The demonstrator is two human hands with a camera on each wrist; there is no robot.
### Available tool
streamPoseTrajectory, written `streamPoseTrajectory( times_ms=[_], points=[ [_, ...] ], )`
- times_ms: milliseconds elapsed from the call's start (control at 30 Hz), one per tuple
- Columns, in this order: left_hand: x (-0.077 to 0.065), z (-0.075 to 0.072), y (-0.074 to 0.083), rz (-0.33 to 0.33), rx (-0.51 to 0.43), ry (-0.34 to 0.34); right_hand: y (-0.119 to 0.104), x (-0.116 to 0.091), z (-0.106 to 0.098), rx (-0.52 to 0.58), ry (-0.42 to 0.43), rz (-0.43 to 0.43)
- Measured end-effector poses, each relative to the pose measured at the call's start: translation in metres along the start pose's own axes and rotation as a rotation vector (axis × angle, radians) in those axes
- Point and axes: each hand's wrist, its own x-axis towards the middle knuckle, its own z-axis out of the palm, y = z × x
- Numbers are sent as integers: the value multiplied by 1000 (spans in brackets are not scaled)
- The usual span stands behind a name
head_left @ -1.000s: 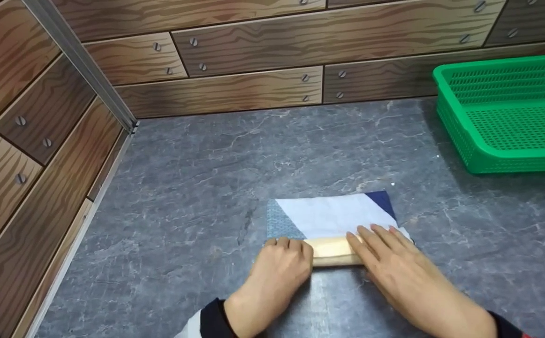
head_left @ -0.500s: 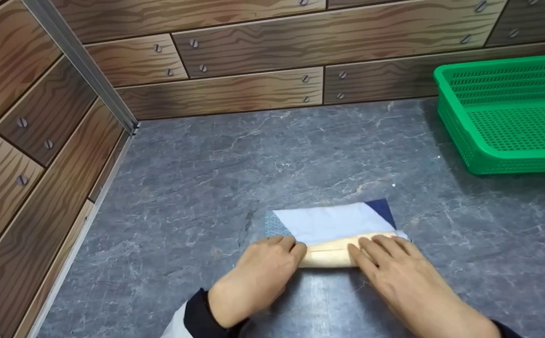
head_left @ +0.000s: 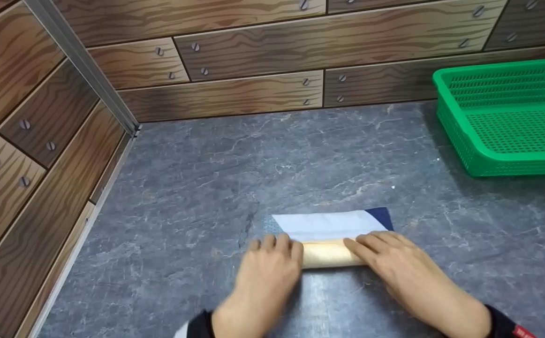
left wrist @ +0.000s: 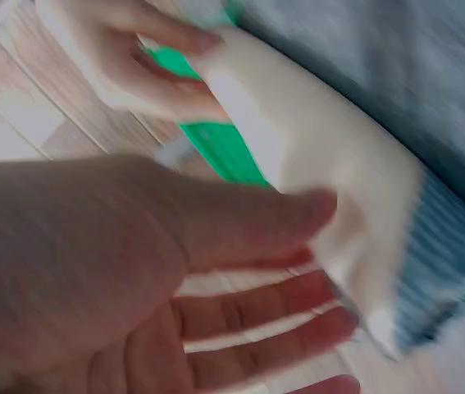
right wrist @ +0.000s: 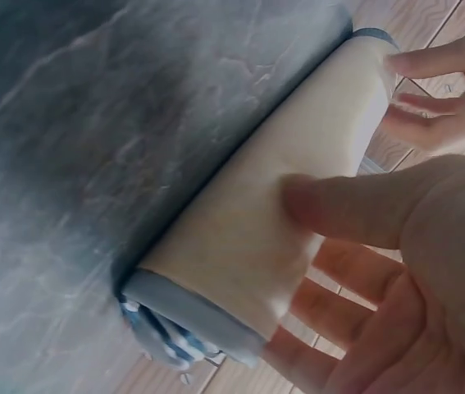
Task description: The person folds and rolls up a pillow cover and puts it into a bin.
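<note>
A patchwork cloth (head_left: 324, 225) lies on the grey table, its near part rolled into a cream-coloured roll (head_left: 326, 255). The flat part beyond shows pale lilac, with a navy corner at right and a blue-grey corner at left. My left hand (head_left: 268, 274) grips the roll's left end, fingers over the top. The thumb (left wrist: 289, 215) presses the near side in the left wrist view. At the right end my right hand (head_left: 406, 272) holds the roll likewise, its thumb (right wrist: 330, 205) against the cream side. Striped blue-and-white layers (right wrist: 166, 332) show inside the roll's end.
A green perforated plastic basket (head_left: 497, 155) stands at the right on the marbled grey table (head_left: 197, 188). Wood-patterned wall panels (head_left: 253, 91) close off the back and left, meeting at a metal corner strip (head_left: 85, 70).
The flat part of the cloth has become shorter as its far edge came toward me. The cream roll looks thicker, and both hands have shifted their hold on it.
</note>
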Motion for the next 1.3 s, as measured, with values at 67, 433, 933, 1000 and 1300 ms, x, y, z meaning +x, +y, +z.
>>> streamPoseTrajectory(
  times_ms=[67,433,933,1000,1300],
  points=[
    [-4,-1,10,-18,62,39,2,0,2,2,20,-11],
    [3,22,9,19,116,40,10,7,10,74,59,-36],
    [19,36,-16,122,-54,9,12,9,8,52,42,36],
    [18,35,-18,135,-78,-6,10,8,7,27,45,32],
    [16,30,-37,189,-378,-67,4,5,-2,-96,-11,97]
  ],
)
